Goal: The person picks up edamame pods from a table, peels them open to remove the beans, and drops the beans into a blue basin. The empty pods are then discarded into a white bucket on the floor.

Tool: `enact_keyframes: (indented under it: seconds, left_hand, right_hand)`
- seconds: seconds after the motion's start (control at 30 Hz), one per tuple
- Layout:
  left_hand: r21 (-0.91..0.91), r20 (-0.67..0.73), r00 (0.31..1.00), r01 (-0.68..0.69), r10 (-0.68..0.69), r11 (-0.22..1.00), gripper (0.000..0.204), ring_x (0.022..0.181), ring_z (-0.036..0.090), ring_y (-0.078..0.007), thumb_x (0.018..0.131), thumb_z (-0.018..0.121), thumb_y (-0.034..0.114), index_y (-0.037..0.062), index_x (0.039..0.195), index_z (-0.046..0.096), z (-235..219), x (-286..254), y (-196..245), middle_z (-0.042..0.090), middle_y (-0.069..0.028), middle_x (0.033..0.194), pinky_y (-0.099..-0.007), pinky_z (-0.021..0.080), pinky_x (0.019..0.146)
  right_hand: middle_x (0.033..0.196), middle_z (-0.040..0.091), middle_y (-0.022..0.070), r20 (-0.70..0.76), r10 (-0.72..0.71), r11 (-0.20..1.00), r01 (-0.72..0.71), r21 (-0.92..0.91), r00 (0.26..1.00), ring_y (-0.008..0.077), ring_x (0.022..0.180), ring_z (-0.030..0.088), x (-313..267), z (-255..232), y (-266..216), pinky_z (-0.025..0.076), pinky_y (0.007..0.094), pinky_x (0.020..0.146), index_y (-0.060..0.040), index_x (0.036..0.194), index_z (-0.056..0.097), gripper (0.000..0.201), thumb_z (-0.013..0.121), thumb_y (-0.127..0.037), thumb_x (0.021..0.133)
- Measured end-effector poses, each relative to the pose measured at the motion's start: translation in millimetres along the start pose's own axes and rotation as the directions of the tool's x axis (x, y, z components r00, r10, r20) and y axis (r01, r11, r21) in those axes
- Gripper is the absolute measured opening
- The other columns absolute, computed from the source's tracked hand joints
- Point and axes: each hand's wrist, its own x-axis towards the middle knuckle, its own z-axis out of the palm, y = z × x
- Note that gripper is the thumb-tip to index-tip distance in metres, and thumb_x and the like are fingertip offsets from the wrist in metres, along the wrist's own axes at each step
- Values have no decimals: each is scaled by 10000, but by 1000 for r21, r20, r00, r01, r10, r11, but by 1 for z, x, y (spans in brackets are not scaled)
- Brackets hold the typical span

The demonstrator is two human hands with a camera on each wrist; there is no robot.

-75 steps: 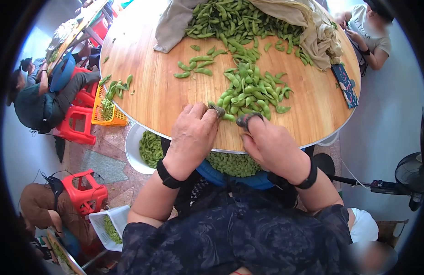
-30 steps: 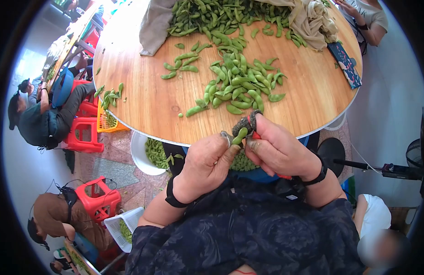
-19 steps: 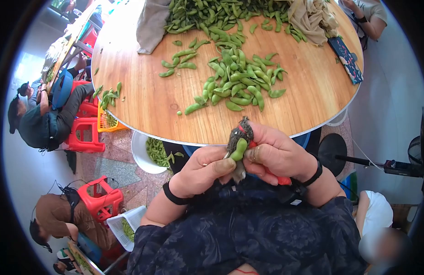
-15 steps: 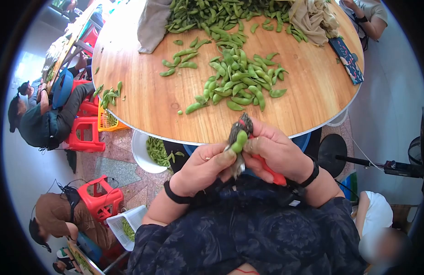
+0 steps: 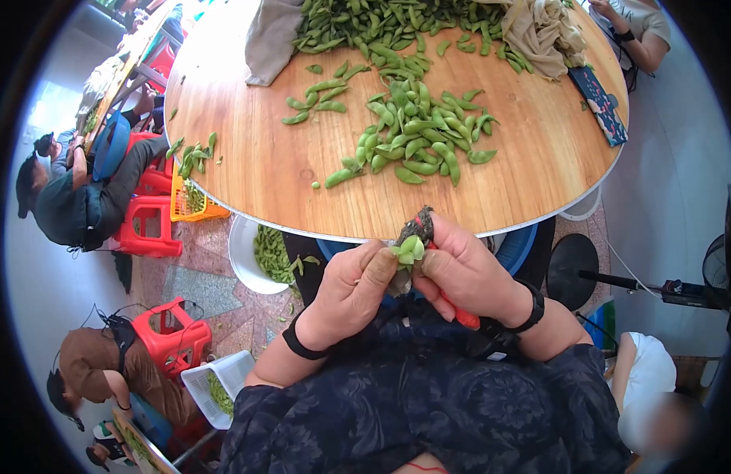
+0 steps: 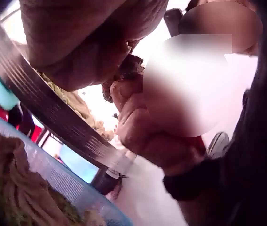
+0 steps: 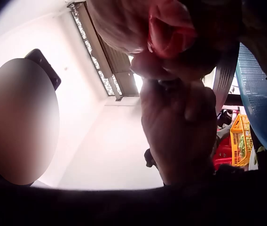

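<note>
A round wooden table with a pale metal edge carries a loose heap of green pods near its middle, with a few stray pods to the left. At its far side a beige cloth wraps a larger pile of pods. A dark patterned case lies near the right rim, and a small cluster of pods sits at the left rim.

The red-handled tool seems mostly hidden inside the right hand.
</note>
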Motion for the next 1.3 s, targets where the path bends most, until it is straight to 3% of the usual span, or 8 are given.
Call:
enact_keyframes:
  seconds: [0.07, 0.1, 0.23, 0.5, 0.87, 1.0, 1.2, 1.3]
  left_hand:
    - [-99, 38, 998, 49, -46, 994, 322, 575, 428, -55, 1001, 481, 228, 8, 767, 511, -3, -3, -5, 493, 16, 651, -250, 346, 490]
    - [23, 25, 1000, 0, -1, 1000, 316, 534, 445, -102, 991, 495, 204, 8, 744, 512, -4, -4, -7, 499, -15, 619, -270, 367, 482]
    - [328, 86, 989, -145, 123, 934, 337, 468, 450, -159, 985, 495, 177, 11, 691, 502, -9, -7, -21, 507, -46, 559, -291, 389, 468]
    - [118, 237, 971, -16, -12, 993, 307, 469, 526, -172, 947, 522, 142, 19, 666, 513, -19, -12, -17, 511, -61, 537, -311, 401, 456]
    - [662, -512, 857, 437, -58, 609, 290, 480, 458, -159, 779, 749, 231, 3, 808, 573, -110, -93, -34, 471, -82, 551, -307, 377, 471]
    - [636, -492, 866, 429, -91, 642, 287, 484, 485, -164, 772, 752, 243, 4, 845, 611, -109, -96, -26, 493, -88, 564, -299, 386, 476]
    - [403, -184, 978, -15, 97, 915, 97, 554, 496, -113, 860, 640, 61, -3, 925, 607, -81, -56, -25, 552, -67, 714, -251, 405, 523]
    - [320, -183, 962, -135, 201, 938, 151, 566, 482, -89, 869, 632, 51, -13, 1000, 596, -64, -32, -29, 546, -43, 733, -230, 398, 529]
  right_hand:
    - [634, 534, 102, -65, -339, 868, 286, -406, 939, 232, 438, 531, 6, -5, 18, 424, 310, 404, -19, 975, 449, 145, 519, -125, 905]
    - [644, 548, 150, 18, -636, 510, 437, -741, 771, 317, 488, 569, 8, -5, 23, 454, 363, 445, 5, 965, 440, 208, 571, -118, 860]
    - [679, 567, 114, -77, -504, 519, 230, -823, 860, 294, 608, 610, -8, 1, 12, 484, 345, 558, 13, 1116, 486, 353, 617, -73, 800]
    - [658, 564, 172, 118, -411, 227, 227, -947, 904, 363, 625, 604, -4, -6, 11, 488, 421, 555, -3, 876, 459, 179, 598, -84, 799]
    - [751, 556, 124, 280, -417, -159, 234, -959, 865, 309, 654, 615, 44, 6, -41, 504, 383, 537, -22, 943, 482, 162, 570, -37, 809]
    - [833, 571, 142, 377, -402, -254, 294, -921, 834, 313, 687, 630, 97, 17, -41, 517, 385, 551, -19, 985, 494, 200, 547, -3, 793]
    - [846, 585, 146, 377, -355, -284, 285, -915, 856, 315, 687, 615, 114, 17, -34, 510, 376, 554, -52, 1051, 513, 287, 536, 20, 774]
    - [815, 587, 118, 336, -636, -64, 387, -920, 694, 260, 579, 608, 109, 7, -40, 479, 368, 486, -37, 1031, 494, 238, 559, 7, 807]
